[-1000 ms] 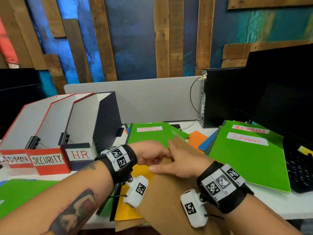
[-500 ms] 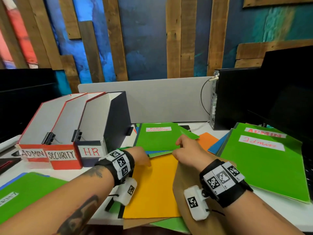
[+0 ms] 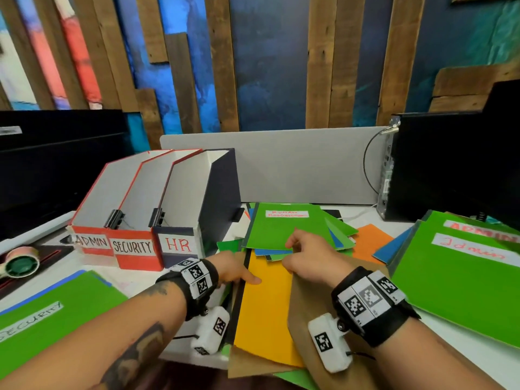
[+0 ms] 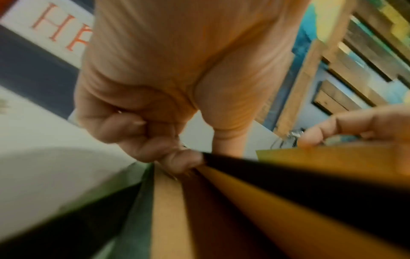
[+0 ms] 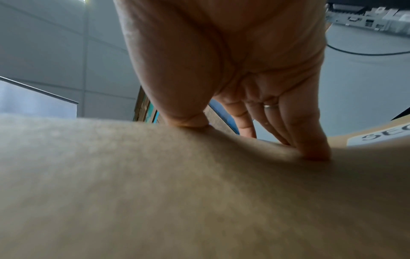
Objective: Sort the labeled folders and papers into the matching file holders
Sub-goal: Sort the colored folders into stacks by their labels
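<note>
The ADMIN holder (image 3: 92,243), SECURITY holder (image 3: 132,247) and HR holder (image 3: 178,244) show only bare inner walls. The left hand (image 3: 233,270) pinches the orange folder's (image 3: 264,311) black edge at nine o'clock. The right hand (image 3: 309,257) grasps the brown envelope (image 5: 177,192) at its twelve o'clock.

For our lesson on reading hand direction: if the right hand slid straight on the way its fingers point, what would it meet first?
The right hand points away, toward the desk's back. It would probably first meet the green folder labelled Human Resources, whose near edge lies right at the fingertips; depth there is hard to judge.
</note>
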`<action>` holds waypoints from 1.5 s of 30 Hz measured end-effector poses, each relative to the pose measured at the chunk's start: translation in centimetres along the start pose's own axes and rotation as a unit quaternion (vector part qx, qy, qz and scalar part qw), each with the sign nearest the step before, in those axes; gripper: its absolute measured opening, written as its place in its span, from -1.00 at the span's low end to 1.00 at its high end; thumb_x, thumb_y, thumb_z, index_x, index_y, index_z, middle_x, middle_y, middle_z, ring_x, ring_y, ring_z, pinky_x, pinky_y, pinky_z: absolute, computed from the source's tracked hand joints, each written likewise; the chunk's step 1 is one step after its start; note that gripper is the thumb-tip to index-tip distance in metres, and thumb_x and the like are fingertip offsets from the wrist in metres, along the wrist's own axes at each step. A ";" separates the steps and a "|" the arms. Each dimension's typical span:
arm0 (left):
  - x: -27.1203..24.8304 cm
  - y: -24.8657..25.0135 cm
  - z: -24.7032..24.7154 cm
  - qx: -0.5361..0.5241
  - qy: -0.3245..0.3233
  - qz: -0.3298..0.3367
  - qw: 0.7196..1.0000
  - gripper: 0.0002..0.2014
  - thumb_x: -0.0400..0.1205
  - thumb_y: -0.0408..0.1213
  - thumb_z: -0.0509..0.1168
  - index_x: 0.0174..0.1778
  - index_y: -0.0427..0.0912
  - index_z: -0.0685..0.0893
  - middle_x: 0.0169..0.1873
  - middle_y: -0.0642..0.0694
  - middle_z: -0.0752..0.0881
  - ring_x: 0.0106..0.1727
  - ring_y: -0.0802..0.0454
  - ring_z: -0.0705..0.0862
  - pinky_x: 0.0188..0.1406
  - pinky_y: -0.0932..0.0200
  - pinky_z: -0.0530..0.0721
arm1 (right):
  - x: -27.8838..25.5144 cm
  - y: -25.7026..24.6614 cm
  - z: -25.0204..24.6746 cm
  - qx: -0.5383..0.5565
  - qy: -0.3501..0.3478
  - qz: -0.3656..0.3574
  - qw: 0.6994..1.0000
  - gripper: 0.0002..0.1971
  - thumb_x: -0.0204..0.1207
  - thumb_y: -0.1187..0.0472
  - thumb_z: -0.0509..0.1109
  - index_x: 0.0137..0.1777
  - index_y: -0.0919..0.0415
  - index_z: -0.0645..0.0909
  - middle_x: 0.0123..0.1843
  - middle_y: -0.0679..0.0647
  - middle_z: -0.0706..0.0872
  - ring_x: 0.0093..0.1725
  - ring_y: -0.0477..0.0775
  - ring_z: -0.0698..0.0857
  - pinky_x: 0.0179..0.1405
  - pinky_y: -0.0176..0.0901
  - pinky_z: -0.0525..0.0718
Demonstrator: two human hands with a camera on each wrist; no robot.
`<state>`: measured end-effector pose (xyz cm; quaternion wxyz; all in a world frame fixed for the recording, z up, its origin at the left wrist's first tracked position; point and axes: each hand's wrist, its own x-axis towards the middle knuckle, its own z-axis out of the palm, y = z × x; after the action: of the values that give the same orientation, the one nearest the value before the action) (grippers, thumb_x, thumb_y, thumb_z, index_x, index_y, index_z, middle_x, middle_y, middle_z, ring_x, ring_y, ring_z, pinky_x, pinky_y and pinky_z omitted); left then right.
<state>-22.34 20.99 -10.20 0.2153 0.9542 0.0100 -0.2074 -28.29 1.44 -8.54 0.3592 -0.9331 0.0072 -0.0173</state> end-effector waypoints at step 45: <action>-10.4 2.6 -14.0 -0.115 0.306 0.183 0.927 -0.77 0.65 -0.44 0.32 -0.21 -0.01 0.61 -0.06 -0.15 0.69 -0.08 -0.08 0.67 -0.12 -0.01 0.72 | 1.4 -1.3 2.8 -0.026 -0.043 0.014 0.999 -0.52 0.09 -0.15 0.40 0.05 -0.07 0.53 0.02 0.02 0.70 0.01 0.13 0.72 0.10 0.10 0.75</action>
<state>-26.02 25.18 6.53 0.3439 0.9254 -0.0757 0.1401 -26.82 4.31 -9.71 0.3354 -0.9417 0.0050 0.0282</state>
